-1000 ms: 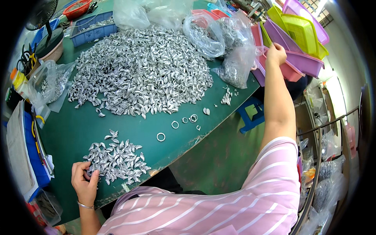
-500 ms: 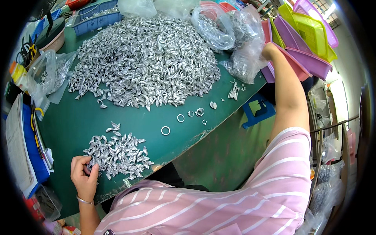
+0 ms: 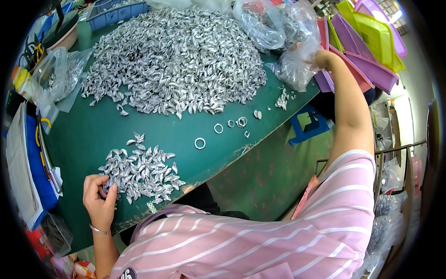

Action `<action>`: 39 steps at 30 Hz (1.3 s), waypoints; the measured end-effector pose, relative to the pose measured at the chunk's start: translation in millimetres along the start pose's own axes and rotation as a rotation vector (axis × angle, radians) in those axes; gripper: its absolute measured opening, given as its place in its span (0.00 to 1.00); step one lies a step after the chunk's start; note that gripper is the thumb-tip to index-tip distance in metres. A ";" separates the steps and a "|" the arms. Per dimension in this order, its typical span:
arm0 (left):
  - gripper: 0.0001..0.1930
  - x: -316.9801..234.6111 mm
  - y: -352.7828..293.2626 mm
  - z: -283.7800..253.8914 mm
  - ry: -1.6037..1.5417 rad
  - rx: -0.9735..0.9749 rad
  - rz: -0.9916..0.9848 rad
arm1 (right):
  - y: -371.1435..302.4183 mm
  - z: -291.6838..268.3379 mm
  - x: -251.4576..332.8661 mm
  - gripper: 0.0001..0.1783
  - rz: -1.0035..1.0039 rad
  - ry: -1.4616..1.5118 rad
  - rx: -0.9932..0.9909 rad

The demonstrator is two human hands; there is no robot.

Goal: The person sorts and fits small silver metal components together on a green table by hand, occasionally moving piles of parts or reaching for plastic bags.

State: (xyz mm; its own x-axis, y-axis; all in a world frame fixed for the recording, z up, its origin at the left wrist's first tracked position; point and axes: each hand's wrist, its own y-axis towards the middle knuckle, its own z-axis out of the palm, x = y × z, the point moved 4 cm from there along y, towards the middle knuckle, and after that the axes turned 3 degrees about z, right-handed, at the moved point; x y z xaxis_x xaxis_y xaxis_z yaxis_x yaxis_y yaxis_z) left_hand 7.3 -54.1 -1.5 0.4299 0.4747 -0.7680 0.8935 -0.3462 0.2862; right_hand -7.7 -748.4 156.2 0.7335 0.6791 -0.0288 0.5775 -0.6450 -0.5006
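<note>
A big heap of silver leaf-shaped metal pieces (image 3: 172,56) covers the far half of the green table (image 3: 88,135). A small pile of the same pieces (image 3: 139,172) lies near the front edge. My left hand (image 3: 99,200) rests at that pile's left side, fingers pinched on one piece. My right hand (image 3: 320,58) reaches far right and grips a clear plastic bag of metal parts (image 3: 295,69) at the table's edge. Several small metal rings (image 3: 218,130) lie between the two piles.
More clear bags (image 3: 265,23) sit at the back. Purple and yellow-green plastic trays (image 3: 367,42) are stacked at the right. A blue crate (image 3: 116,9) stands at the back left, a bagged lot (image 3: 60,74) at the left edge. A blue stool (image 3: 311,125) stands below the table.
My right hand has come down from the purple trays to the plastic bag at the table's edge. The left hand stays at the small pile.
</note>
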 end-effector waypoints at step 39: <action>0.27 -18.0 20.3 54.0 -0.268 -0.047 -0.072 | -255.8 318.1 354.3 0.40 -1.422 0.378 -0.489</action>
State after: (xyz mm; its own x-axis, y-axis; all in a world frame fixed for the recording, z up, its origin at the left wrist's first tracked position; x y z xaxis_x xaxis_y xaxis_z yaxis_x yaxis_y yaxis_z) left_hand 10.7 -113.4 -12.9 0.3208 0.2640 -0.9096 0.9284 -0.2779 0.2467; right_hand -9.5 -231.3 -1.2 -0.5013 0.7334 0.4592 0.8540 0.3339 0.3990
